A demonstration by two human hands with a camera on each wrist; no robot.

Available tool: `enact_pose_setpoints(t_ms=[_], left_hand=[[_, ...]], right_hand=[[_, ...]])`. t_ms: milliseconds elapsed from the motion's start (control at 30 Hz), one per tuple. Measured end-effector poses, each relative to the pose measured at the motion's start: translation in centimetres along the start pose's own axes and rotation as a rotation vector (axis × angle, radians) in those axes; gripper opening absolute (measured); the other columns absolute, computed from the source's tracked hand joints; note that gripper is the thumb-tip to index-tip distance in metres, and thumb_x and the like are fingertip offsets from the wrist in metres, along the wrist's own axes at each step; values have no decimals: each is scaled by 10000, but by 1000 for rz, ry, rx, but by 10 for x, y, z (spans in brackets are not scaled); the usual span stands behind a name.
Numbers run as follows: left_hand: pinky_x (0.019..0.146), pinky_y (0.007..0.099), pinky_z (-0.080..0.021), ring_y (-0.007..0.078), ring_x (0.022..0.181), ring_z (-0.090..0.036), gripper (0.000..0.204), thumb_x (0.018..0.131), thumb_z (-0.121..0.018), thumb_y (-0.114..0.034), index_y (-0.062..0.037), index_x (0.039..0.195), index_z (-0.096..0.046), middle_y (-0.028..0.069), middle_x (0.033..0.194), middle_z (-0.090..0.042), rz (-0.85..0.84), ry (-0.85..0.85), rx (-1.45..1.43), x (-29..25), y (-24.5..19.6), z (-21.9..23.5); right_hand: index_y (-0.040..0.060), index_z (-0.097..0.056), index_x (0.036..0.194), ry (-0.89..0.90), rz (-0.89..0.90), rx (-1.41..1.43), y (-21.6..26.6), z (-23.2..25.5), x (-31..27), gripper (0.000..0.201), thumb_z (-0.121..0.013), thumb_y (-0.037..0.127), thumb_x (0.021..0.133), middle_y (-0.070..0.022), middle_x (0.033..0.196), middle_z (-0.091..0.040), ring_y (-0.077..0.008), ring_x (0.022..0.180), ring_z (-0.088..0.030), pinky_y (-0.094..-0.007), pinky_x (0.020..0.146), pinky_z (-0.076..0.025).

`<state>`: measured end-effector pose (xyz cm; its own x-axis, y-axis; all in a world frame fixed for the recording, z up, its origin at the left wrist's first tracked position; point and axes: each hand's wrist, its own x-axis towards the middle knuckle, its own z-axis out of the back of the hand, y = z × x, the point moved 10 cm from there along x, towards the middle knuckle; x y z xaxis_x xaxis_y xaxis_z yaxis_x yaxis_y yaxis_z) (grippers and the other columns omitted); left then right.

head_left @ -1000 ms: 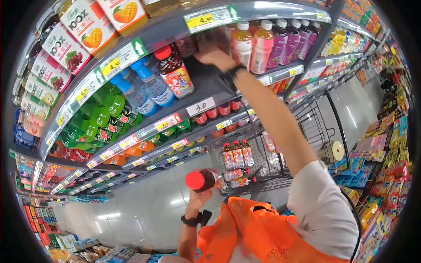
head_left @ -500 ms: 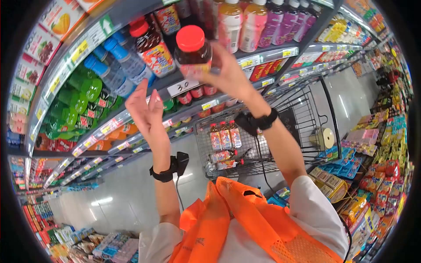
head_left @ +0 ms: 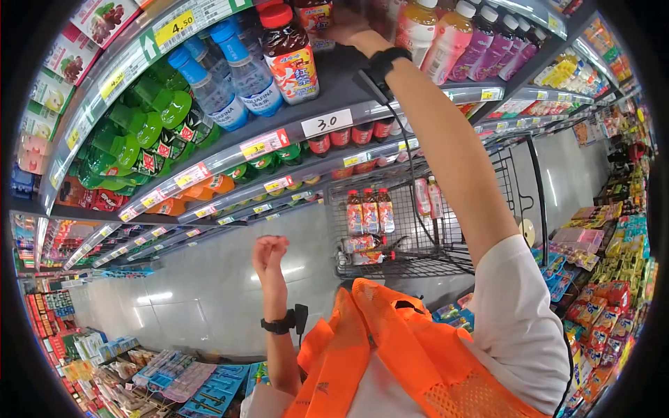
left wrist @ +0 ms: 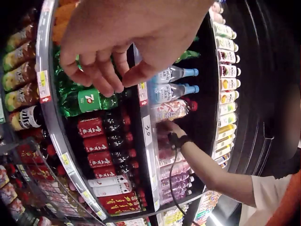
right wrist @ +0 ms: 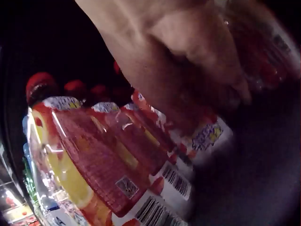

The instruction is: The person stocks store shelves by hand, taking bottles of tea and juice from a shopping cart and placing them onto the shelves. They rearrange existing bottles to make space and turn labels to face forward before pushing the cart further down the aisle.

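My right hand reaches into the drink shelf beside a red-capped bottle of dark tea. In the right wrist view that hand overlaps the upper part of a red-labelled bottle. Its fingers are mostly in shadow, and I cannot tell whether they grip the bottle. Another tea bottle with an orange-red label stands at the shelf front. My left hand holds nothing and hovers over the floor, fingers loosely bent, as the left wrist view of this hand also shows.
Blue-capped water bottles stand left of the tea; pink and purple drinks are at right. Below is a wire shopping cart with several tea bottles, some upright, some lying. A price card hangs on the shelf edge.
The left hand held a tea bottle a second ago. Half a second ago it was empty near the shelf while the right hand held one. Now the left has lowered; the right is inside the shelf.
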<state>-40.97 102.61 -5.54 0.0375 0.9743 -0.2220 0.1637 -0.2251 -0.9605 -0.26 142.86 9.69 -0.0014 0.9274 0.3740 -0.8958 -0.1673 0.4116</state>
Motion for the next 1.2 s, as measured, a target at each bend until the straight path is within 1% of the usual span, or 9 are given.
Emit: enact_pose_setpoints(t_ms=[67, 333, 533, 633, 733, 867, 967, 1067, 1200], left_hand=[[956, 334, -485, 181, 995, -635, 113, 949, -602, -37, -66, 1057, -584, 59, 1041, -648, 25, 18, -20, -9, 8, -3], [957, 321, -487, 187, 995, -634, 211, 888, -587, 67, -43, 1067, -584, 61, 1041, -652, 128, 170, 12, -11, 30, -54], [887, 320, -521, 182, 1002, -647, 215, 878, -643, 8, -36, 1083, -594, 81, 1031, -676, 147, 528, 300, -1, 148, -103], [881, 385, -543, 268, 1041, -661, 320, 854, -706, -77, -22, 1144, -584, 143, 1100, -684, 156, 696, 662, 0, 242, -123], [923, 463, -534, 368, 1117, -631, 549, 800, -787, -195, -20, 1264, -550, 190, 1219, -653, -190, 838, 1145, 4, 327, -144], [976, 562, -485, 443, 1209, -550, 846, 720, -858, -346, -40, 1405, -466, 249, 1338, -518, 2, 913, 1285, 29, 440, -151], [987, 636, -436, 504, 1221, -498, 978, 684, -880, -430, -81, 1451, -383, 291, 1436, -316, 248, 1007, 1584, 31, 499, -148], [897, 532, -512, 473, 1092, -585, 883, 640, -884, -201, -70, 1362, -394, 258, 1325, -396, 133, 518, 1369, 41, 495, -156], [969, 611, -426, 466, 1151, -548, 797, 769, -822, -375, -12, 1297, -348, 219, 1245, -417, 269, 146, 1233, 76, 475, -143]], right_hand=[[-16, -569, 1339, -233, 30, -226, -23, -58, 34, 852, -850, 466, 695, -251, 1239, -668, -358, 1213, -624, -395, 1051, -479], [39, -614, 1294, 18, 0, 817, 3, -43, -6, 659, -844, 205, 698, -208, 1210, -691, -338, 1170, -641, -376, 1040, -479], [1, -634, 1210, -500, 7, 648, 97, 113, -300, 345, -661, 57, 870, -184, 1187, -649, -362, 1101, -630, -378, 960, -491], [50, -668, 1119, -294, -45, 477, 65, 20, -453, 319, -645, 21, 803, -128, 892, -686, -364, 807, -673, -394, 732, -538], [49, -616, 1201, 416, -546, 688, -16, -154, -581, 412, -702, 134, 807, -187, 1029, -703, -384, 981, -684, -425, 875, -542], [69, -424, 1473, 762, -699, 747, -82, -276, -682, 778, -768, 317, 821, -256, 1338, -575, -422, 1237, -558, -447, 1044, -461], [54, -400, 1440, 495, -801, 280, -157, -342, -716, 983, -880, 447, 676, -232, 1290, -505, -437, 1209, -500, -473, 1019, -454], [49, -383, 1400, 298, -968, 151, -182, -347, -692, 1103, -945, 493, 561, -230, 1230, -448, -457, 1160, -503, -487, 976, -476], [31, -443, 1303, 158, -1214, 275, -217, -360, -700, 1044, -966, 472, 515, -254, 1259, -433, -460, 1157, -511, -462, 941, -506]])
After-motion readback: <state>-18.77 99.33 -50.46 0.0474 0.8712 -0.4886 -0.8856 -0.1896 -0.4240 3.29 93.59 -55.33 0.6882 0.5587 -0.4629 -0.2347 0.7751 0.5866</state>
